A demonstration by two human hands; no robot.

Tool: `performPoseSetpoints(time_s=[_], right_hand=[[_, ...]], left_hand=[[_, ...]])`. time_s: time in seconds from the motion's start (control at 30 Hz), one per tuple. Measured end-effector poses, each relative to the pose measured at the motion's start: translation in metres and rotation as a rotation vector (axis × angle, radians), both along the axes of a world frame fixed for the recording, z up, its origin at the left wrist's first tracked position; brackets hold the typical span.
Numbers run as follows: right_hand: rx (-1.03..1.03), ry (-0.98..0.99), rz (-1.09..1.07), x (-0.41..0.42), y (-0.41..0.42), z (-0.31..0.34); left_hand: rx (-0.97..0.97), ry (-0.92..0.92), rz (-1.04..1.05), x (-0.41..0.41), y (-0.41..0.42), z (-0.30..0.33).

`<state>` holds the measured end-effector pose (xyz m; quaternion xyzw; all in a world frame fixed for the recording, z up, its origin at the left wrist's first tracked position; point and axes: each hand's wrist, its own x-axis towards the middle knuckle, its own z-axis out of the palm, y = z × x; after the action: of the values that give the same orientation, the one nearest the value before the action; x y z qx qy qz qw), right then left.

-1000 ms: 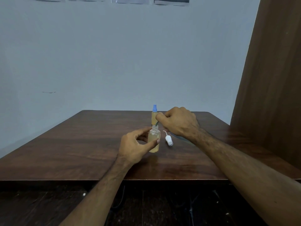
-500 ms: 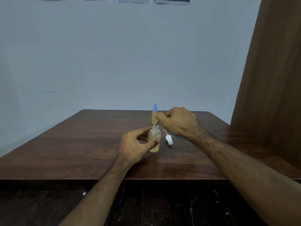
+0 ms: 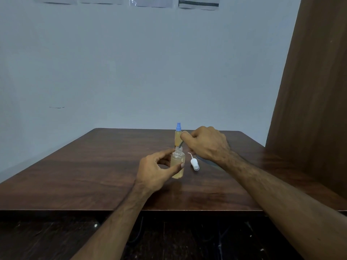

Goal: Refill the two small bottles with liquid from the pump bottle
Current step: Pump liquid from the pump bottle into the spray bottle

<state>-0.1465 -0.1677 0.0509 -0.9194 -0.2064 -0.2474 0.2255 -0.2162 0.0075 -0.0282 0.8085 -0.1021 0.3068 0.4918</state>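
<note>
Head view: the left hand grips an uncapped small clear bottle of yellowish liquid, thumb and fingers curled round it, upright on the brown desk. At its 12 o'clock stands a blue-capped spray bottle. The right hand, fingers curled, holds a thin dark nozzle down into the clear bottle's mouth. A white spray cap lies at 3 o'clock

A plain indoor room, its kind unclear: a dark wooden bench set against a bare pale blue wall, paper sheets taped high up, a brown wooden panel on the right.
</note>
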Motion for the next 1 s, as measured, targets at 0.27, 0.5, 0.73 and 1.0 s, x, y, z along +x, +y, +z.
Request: performPoseSetpoints(time_s=[0.27, 0.5, 0.73, 1.0], right_hand=[[-0.019, -0.021, -0.029, -0.0012, 0.0011, 0.0002], [0.014, -0.006, -0.015, -0.0008, 0.0009, -0.0009], [0.020, -0.043, -0.032, 0.0005, 0.0015, -0.0005], [-0.003, -0.025, -0.007, 0.0005, 0.0005, -0.0013]], left_hand=[[-0.013, 0.007, -0.009, -0.0020, 0.0001, 0.0008], [-0.014, 0.014, -0.012, -0.0018, -0.0008, 0.0008], [-0.011, 0.014, -0.011, -0.0005, 0.0003, -0.0004], [-0.007, 0.011, -0.008, 0.0005, 0.0002, -0.0004]])
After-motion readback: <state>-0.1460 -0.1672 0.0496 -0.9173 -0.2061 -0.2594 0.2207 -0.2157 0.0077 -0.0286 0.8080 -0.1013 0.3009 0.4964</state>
